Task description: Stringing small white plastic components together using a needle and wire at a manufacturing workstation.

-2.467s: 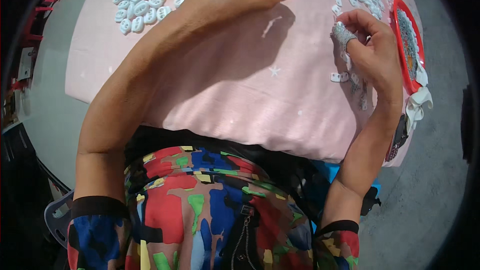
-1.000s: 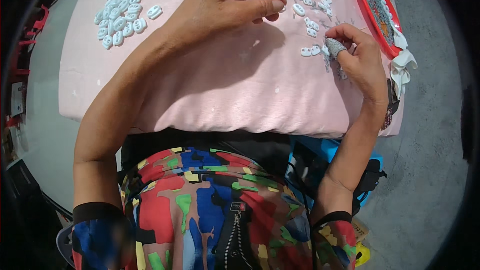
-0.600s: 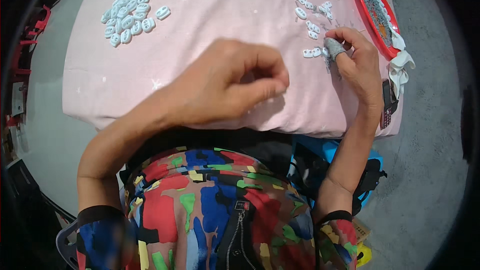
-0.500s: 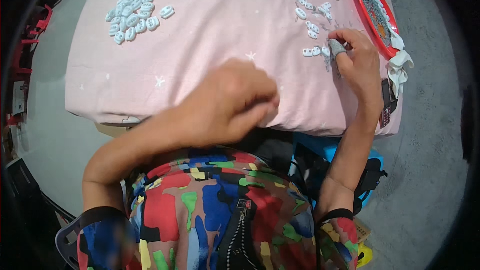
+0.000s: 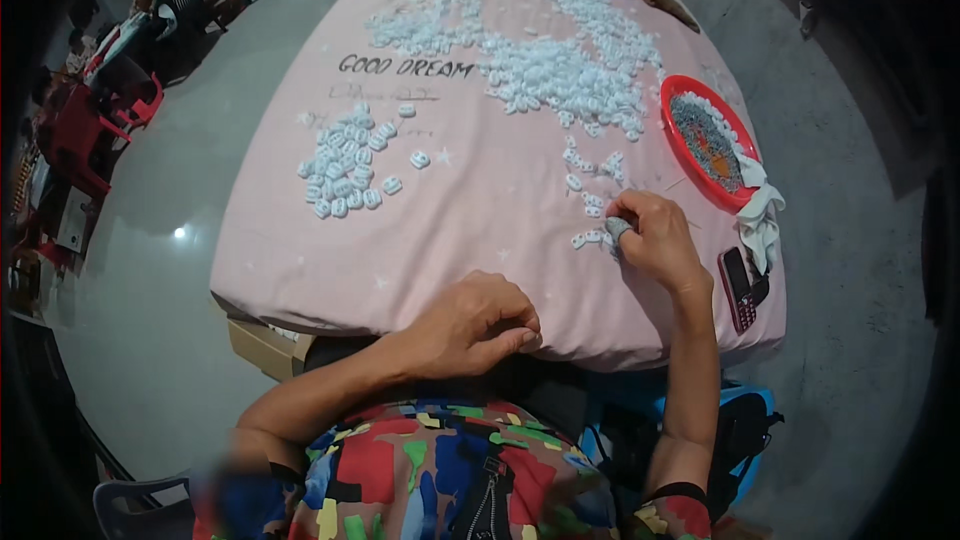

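Pink cloth (image 5: 480, 210) covers the table, which stands on a grey floor. Nearest, the left hand (image 5: 480, 320) rests curled at the cloth's near edge, fingertips pinched together; whether it holds anything I cannot tell. Farther, the right hand (image 5: 655, 235), a grey cap on one finger, presses closed on small white pieces (image 5: 590, 237). A careless sweep could scatter them, or knock the phone (image 5: 738, 288) off the edge. Beyond lie the red tray (image 5: 672, 130) and the heaped white pile (image 5: 560, 70).

Both hands curled: left (image 5: 478, 322) near torso, right (image 5: 655, 236) outstretched.
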Tool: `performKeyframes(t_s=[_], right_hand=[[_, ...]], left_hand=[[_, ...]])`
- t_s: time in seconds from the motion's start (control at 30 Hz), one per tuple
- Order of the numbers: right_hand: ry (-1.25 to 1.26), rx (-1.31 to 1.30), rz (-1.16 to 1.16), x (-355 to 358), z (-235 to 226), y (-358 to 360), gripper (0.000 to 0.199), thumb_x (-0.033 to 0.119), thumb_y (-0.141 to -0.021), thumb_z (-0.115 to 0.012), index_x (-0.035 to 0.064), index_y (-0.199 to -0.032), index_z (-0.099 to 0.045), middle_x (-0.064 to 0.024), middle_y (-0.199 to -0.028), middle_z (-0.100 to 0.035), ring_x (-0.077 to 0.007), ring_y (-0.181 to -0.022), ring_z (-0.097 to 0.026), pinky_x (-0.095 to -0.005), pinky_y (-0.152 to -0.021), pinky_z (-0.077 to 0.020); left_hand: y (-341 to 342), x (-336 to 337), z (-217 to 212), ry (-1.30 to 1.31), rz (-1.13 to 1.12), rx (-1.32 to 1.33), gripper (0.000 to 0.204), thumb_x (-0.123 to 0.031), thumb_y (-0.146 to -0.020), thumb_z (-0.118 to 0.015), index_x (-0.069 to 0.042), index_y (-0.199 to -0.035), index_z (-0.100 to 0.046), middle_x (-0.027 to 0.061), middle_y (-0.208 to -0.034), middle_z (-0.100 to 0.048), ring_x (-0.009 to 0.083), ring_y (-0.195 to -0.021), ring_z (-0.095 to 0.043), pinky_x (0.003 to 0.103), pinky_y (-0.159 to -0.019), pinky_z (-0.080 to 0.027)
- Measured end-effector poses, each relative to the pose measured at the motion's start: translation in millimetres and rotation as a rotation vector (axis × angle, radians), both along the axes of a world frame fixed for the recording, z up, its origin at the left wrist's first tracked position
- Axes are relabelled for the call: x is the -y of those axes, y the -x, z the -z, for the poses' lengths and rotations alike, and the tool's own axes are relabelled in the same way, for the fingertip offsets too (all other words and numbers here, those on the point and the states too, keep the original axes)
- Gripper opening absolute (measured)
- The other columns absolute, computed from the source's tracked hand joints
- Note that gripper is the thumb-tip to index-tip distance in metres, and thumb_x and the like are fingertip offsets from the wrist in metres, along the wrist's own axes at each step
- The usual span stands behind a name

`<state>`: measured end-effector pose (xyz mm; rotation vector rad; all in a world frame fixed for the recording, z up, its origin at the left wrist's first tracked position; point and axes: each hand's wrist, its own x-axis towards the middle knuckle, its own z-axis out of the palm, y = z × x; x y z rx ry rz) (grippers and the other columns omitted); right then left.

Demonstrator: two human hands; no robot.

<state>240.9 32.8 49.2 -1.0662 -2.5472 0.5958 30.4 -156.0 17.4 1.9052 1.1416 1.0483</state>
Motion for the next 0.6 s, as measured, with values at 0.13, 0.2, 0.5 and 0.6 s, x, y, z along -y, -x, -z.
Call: performKeyframes(t_s=[0.13, 0.2, 0.5, 0.6], right_hand=[[-0.241, 0.058, -0.021, -0.2, 4.2, 3.9, 0.013, 0.002, -0.074, -0.056, 0.0013, -0.085, -0.062, -0.0186, -0.084, -0.065, -0.0385, -0.086, -0.061, -0.0477, -0.078, -0.0473], [-0.253, 0.026, -0.001, 1.2, 5.3, 5.9, 0.014, 0.002, -0.073, -0.056, 0.0015, -0.086, -0.062, -0.0185, -0.084, -0.065, -0.0383, -0.086, -0.061, -0.0482, -0.078, -0.0471], [-0.336, -0.045, 0.074, 5.7, 16.9, 10.1, 0.018, 0.000, -0.071, -0.054, 0.0016, -0.088, -0.060, -0.0180, -0.086, -0.064, -0.0372, -0.086, -0.061, -0.0477, -0.077, -0.0472], [-0.281, -0.178, 0.116, 7.1, 27.0, 9.9, 0.020, -0.001, -0.070, -0.053, 0.0012, -0.089, -0.060, -0.0183, -0.085, -0.064, -0.0373, -0.084, -0.061, -0.0472, -0.077, -0.0473]], left_hand=[[2.2, -0.4, 1.4, 0.008, -0.014, -0.017, 0.009, -0.015, -0.086, -0.063, -0.007, -0.089, -0.067, 0.0063, -0.085, -0.067, 0.0246, -0.084, -0.063, 0.037, -0.082, -0.046], [4.3, -3.3, 1.8, 0.021, -0.025, 0.030, 0.008, -0.013, -0.086, -0.065, -0.006, -0.089, -0.067, 0.0067, -0.087, -0.067, 0.0242, -0.085, -0.064, 0.036, -0.082, -0.047], [4.1, -0.8, -0.9, 0.072, -0.024, 0.088, 0.008, -0.011, -0.087, -0.065, -0.004, -0.090, -0.068, 0.0081, -0.087, -0.068, 0.0223, -0.086, -0.064, 0.034, -0.079, -0.048], [3.3, -1.1, 1.3, 0.056, -0.014, 0.074, 0.009, -0.011, -0.086, -0.065, -0.004, -0.090, -0.068, 0.0084, -0.087, -0.068, 0.0221, -0.085, -0.064, 0.034, -0.079, -0.048]])
